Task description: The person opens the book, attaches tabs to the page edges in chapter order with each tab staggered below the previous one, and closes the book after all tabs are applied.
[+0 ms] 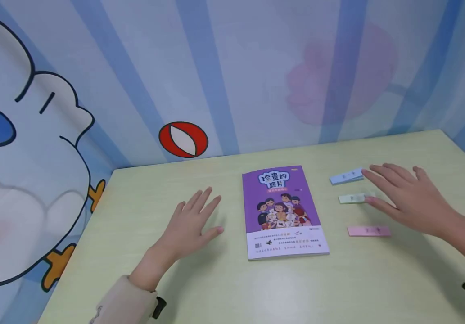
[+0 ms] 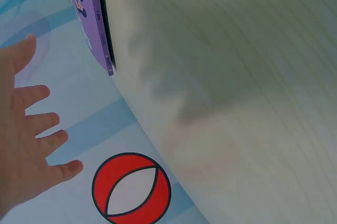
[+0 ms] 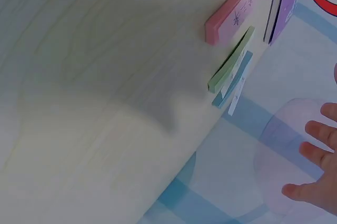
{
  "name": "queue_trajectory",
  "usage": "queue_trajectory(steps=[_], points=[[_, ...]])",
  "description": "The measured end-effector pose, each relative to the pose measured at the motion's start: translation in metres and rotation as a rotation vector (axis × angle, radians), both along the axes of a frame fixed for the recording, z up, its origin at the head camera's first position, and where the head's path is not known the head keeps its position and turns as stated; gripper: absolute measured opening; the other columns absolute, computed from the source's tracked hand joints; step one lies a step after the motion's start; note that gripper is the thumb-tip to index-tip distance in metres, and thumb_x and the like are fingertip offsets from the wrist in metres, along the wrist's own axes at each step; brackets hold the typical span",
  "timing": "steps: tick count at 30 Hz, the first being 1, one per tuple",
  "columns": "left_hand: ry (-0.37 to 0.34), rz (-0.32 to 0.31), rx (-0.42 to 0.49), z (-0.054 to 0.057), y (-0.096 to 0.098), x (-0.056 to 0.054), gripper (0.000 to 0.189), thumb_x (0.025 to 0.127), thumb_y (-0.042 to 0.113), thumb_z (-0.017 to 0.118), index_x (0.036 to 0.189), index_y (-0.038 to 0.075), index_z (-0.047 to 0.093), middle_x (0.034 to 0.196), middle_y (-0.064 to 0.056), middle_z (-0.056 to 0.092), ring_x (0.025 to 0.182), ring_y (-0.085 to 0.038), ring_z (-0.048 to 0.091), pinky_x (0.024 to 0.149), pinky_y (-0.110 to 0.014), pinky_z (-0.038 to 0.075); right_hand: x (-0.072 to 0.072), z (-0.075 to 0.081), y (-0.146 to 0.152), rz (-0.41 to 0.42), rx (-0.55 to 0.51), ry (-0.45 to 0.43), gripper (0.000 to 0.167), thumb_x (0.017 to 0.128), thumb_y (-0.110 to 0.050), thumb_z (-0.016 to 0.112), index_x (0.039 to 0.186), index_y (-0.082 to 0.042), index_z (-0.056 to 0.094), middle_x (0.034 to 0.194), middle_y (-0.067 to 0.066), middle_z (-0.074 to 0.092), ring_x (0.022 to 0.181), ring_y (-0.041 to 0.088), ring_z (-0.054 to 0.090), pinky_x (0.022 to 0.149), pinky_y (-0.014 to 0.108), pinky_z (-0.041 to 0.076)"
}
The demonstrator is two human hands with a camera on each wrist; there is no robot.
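Above the left hand (image 1: 189,228), a pale beige sleeve (image 1: 123,302) is worn, marked with grey squiggles (image 1: 96,314); the right hand (image 1: 412,200) is cuffed alike. Black pieces (image 1: 159,308) are seen at both wrists.

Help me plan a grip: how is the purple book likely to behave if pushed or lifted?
The purple book should slide rather than tip, since it lies flat on the table. It will probably flex somewhat if lifted by one edge, being thin and apparently soft-covered. It may feel light, given its slim spine.

closed purple book (image 1: 281,210) lying flat, blue strip (image 1: 345,177), pale green strip (image 1: 352,198), pink strip (image 1: 368,231), all to its right
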State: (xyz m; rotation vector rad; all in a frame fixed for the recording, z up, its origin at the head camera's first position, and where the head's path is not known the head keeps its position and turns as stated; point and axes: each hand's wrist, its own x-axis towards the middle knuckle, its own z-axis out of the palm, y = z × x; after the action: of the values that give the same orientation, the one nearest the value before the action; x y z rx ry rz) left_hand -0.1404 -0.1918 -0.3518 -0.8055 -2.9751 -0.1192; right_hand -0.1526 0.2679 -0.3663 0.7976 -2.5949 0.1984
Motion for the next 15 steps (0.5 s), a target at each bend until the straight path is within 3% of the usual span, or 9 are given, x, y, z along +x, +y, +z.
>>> queue_trajectory(steps=[4, 6, 10, 13, 15], points=[[-0.064, -0.024, 0.046, -0.001, 0.017, -0.002, 0.061, 0.090, 0.041, 0.059, 0.140, 0.013, 0.042, 0.148, -0.012, 0.031, 0.131, -0.032, 0.035, 0.101, -0.051, 0.035, -0.011, -0.004, -0.014, 0.108, -0.076, 0.046, 0.042, 0.086, -0.030, 0.065, 0.117, -0.001, 0.062, 0.107, 0.017, 0.061, 0.098, 0.036, 0.055, 0.073, 0.053, 0.045], [-0.122, -0.029, 0.069, -0.003, 0.026, -0.003, 0.059, 0.090, 0.040, 0.059, 0.140, 0.013, 0.043, 0.149, -0.011, 0.031, 0.132, -0.030, 0.034, 0.103, -0.048, 0.035, -0.015, -0.006, -0.023, 0.117, -0.103, 0.001, 0.034, 0.082, -0.019, 0.068, 0.110, -0.001, 0.066, 0.102, 0.015, 0.064, 0.093, 0.034, 0.058, 0.068, 0.049, 0.049], [-0.229, -0.050, 0.093, -0.010, 0.043, -0.003, 0.057, 0.091, 0.037, 0.058, 0.140, 0.012, 0.043, 0.150, -0.010, 0.029, 0.134, -0.028, 0.031, 0.105, -0.043, 0.033, -0.022, -0.008, -0.043, 0.060, -0.178, -0.249, 0.028, 0.083, -0.010, 0.067, 0.108, 0.002, 0.066, 0.099, 0.013, 0.064, 0.089, 0.030, 0.060, 0.067, 0.041, 0.051], [-0.270, -0.095, 0.082, -0.015, 0.053, -0.004, 0.055, 0.092, 0.036, 0.057, 0.138, 0.009, 0.046, 0.146, -0.012, 0.035, 0.132, -0.027, 0.035, 0.105, -0.040, 0.034, -0.030, -0.011, -0.057, 0.009, -0.251, -0.426, 0.027, 0.087, -0.007, 0.061, 0.110, 0.007, 0.064, 0.091, 0.011, 0.064, 0.078, 0.023, 0.058, 0.061, 0.033, 0.049], [-0.290, -0.126, 0.075, -0.017, 0.060, -0.004, 0.054, 0.092, 0.036, 0.057, 0.137, 0.008, 0.047, 0.143, -0.014, 0.039, 0.131, -0.027, 0.037, 0.105, -0.039, 0.033, -0.034, -0.014, -0.067, -0.010, -0.309, -0.499, 0.027, 0.087, -0.004, 0.059, 0.110, 0.010, 0.062, 0.083, 0.007, 0.062, 0.069, 0.017, 0.053, 0.056, 0.027, 0.044]])
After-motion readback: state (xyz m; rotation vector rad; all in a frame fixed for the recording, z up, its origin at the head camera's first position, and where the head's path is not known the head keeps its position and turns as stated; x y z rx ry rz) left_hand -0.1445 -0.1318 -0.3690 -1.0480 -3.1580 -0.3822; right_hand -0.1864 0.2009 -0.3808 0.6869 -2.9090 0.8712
